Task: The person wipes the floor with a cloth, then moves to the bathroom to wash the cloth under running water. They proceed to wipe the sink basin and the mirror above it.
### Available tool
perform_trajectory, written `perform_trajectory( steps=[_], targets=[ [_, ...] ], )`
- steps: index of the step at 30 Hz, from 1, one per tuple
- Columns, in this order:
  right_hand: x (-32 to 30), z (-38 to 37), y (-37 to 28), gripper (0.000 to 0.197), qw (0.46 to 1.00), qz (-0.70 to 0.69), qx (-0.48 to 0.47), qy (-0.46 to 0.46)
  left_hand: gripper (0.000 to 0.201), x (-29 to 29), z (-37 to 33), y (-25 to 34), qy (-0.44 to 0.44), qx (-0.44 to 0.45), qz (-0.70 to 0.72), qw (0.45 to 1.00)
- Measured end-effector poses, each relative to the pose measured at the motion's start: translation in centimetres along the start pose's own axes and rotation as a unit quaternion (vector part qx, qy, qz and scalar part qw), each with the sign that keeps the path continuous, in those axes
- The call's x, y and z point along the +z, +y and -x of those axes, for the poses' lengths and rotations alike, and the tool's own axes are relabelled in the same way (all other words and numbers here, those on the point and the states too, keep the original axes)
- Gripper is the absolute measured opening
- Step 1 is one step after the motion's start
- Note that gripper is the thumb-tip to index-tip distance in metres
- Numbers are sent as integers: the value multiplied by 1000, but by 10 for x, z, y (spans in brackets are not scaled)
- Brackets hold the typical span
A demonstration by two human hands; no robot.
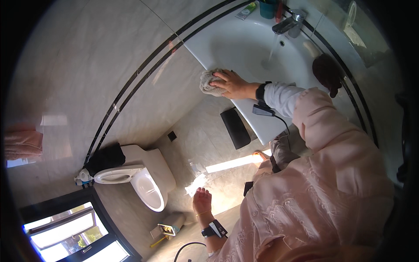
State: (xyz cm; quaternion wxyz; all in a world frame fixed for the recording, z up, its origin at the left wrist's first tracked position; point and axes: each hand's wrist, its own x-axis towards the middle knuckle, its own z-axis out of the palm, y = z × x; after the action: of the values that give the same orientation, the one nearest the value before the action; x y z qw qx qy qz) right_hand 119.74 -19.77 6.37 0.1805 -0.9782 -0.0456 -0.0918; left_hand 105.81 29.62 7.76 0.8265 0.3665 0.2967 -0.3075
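Note:
My right hand [234, 85] reaches out to the washbasin [238, 41] and presses a crumpled light grey cloth [212, 82] against its edge, fingers curled over the top. Part of the cloth hangs at the rim's corner. Inside the basin a thin stream of water runs from the chrome tap [290, 23]. My left hand [202, 201] hangs lower, away from the basin, its fingers curled in loosely and nothing visible in them. Both wrists wear dark bands with small devices, and a cable trails from the right one.
A teal cup [267, 8], a tube [246, 10] and a dark brown item [326, 72] stand or lie around the basin. Below it is a black box-shaped object [235, 128]. The toilet [148, 189] has its lid raised, near a window [74, 227]. A pink towel [22, 144] hangs at far left.

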Motion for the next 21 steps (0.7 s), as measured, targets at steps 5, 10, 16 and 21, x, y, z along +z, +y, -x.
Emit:
perform_trajectory(
  steps=[5,10,16,21],
  targets=[
    [-37,135,-37,61,999,6,-26,-41,14,19,-20,10,-77,-33,-21,996],
    [-65,237,-42,58,998,64,14,-20,15,52,-42,14,-136,-52,-72,987],
    [-99,319,18,44,965,155,188,92,14,62,-42,8,-134,-56,-110,983],
    [-177,344,49,43,862,146,440,-204,13,46,-42,4,-111,-62,-121,985]
  ],
)
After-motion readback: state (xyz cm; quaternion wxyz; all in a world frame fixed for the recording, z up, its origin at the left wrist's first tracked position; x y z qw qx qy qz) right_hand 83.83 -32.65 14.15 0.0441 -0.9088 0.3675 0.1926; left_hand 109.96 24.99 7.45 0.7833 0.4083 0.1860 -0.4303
